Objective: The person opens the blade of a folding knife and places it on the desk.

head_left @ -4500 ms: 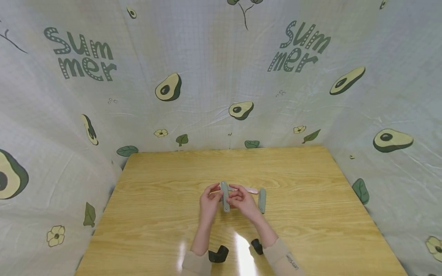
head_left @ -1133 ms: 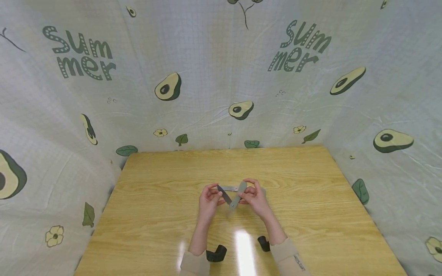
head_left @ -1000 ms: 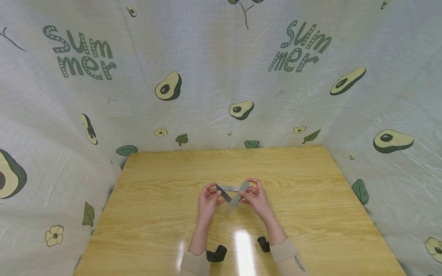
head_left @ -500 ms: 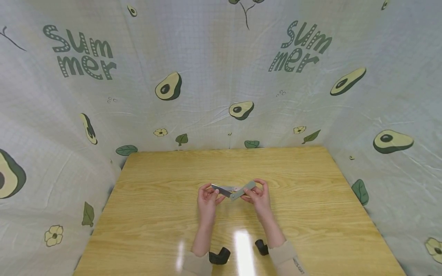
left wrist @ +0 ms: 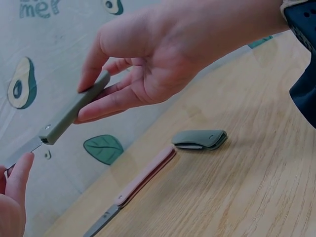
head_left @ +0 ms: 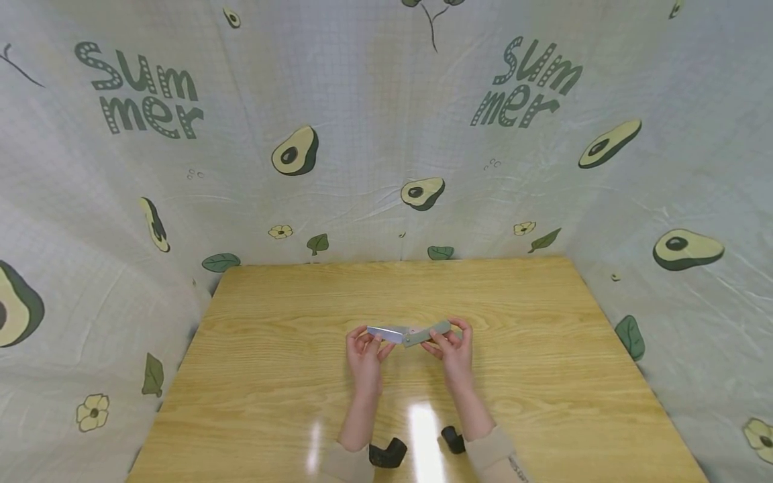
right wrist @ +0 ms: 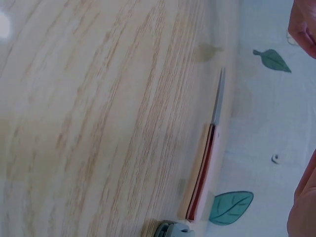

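Between both hands, above the table, is a folding knife with a grey-green handle [head_left: 427, 333] and a metal blade [head_left: 385, 334], spread to a wide angle. My left hand [head_left: 365, 359] pinches the blade between thumb and fingers. The handle is gripped by my right hand [head_left: 457, 352], its thumb along the near side. Behind them on the table lies a pink-handled folding knife [left wrist: 148, 175] with its blade out. Next to that rests a second grey-green knife [left wrist: 200, 139], folded. In the right wrist view only parts of hands show at the right edge.
The wooden table [head_left: 272, 376] meets a pale curtain [head_left: 362, 221] printed with avocados and leaves at its back and sides. Black devices [head_left: 388, 453] sit at both wrists. Glare brightens the table's front middle.
The knife was folded earlier; its blade has swung out of the handle, widening from a narrow V to nearly straight. The right hand has moved right, the left hand slightly left.
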A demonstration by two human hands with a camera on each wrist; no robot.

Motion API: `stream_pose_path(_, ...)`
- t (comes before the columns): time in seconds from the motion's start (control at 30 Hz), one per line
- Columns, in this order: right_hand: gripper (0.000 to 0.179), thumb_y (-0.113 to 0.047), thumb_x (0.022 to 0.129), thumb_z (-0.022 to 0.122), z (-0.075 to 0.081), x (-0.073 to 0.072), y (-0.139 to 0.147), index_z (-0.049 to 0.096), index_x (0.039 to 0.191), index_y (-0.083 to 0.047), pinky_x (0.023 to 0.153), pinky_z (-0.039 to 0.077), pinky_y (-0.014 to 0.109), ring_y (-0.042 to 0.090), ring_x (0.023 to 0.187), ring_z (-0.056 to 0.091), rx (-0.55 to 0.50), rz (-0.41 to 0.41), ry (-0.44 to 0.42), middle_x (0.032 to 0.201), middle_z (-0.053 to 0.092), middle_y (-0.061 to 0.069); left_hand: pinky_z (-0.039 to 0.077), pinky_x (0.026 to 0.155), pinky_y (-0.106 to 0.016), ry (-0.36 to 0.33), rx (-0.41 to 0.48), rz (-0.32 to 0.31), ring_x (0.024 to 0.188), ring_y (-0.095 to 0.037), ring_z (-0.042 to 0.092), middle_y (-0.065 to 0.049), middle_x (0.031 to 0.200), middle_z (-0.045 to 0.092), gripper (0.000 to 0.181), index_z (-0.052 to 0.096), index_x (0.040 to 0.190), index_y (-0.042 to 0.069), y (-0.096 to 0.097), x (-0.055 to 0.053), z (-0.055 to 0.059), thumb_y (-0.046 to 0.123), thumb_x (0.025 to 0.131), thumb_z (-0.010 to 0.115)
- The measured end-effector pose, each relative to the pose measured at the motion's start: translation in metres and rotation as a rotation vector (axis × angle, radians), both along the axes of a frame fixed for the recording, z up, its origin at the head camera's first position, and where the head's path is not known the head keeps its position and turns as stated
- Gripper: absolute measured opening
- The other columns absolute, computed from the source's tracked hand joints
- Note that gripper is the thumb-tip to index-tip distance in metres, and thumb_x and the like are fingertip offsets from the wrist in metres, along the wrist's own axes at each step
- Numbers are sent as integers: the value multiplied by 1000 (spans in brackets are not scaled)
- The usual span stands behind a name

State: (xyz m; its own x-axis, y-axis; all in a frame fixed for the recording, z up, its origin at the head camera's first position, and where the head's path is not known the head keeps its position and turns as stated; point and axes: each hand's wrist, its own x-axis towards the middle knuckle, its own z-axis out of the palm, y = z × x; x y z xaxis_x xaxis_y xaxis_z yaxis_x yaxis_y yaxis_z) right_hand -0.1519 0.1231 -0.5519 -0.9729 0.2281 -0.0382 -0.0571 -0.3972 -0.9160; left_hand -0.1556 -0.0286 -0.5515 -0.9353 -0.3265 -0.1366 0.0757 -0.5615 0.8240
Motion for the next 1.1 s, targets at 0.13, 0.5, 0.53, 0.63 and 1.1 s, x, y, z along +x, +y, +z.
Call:
stream_pose_path(0.13, 40, 5, 95, 56, -1, 0, -3, 32, 124, -10, 78, 60, 33, 15, 85, 68, -21, -25, 12, 92, 61, 2, 61, 76, -35, -1, 17, 27, 89, -16, 60, -8, 95, 47, 35, 35, 124, -10, 3, 1, 1, -15, 92, 47)
stream_pose_path(0.5, 39, 4, 96, 56, 1, 1, -9, 32, 123, -11, 80, 60, 32, 13, 87, 65, -68, -77, 6, 93, 60, 1, 61, 79, -37, -7, 49, 53, 91, -18, 58, -8, 98, 46, 29, 41, 117, 0, 5, 1, 4, -13, 93, 49)
stream_pose_path(0.53, 39, 4, 96, 56, 1, 0, -10, 32, 123, -11, 80, 60, 32, 13, 88, 65, -73, -83, 3, 93, 60, 1, 60, 80, -37, -8, 54, 55, 92, -17, 57, -8, 98, 46, 29, 41, 118, 0, 5, 1, 4, -13, 93, 49)
stream_pose_path(0.63, 37, 4, 96, 55, 3, 0, -12, 33, 121, -13, 81, 60, 31, 13, 88, 65, -96, -100, -10, 93, 60, 1, 60, 82, -38, -9, 67, 55, 93, -18, 56, -8, 99, 45, 30, 37, 120, -2, 6, 2, 4, -13, 94, 47)
stream_pose_path(1.1, 37, 5, 97, 52, 5, 0, -18, 31, 119, -16, 80, 60, 31, 14, 83, 67, -151, -174, -39, 93, 58, 4, 56, 90, -40, 32, 114, 48, 98, -23, 60, -13, 105, 42, 32, 26, 123, -6, 13, 5, 2, -10, 96, 44)
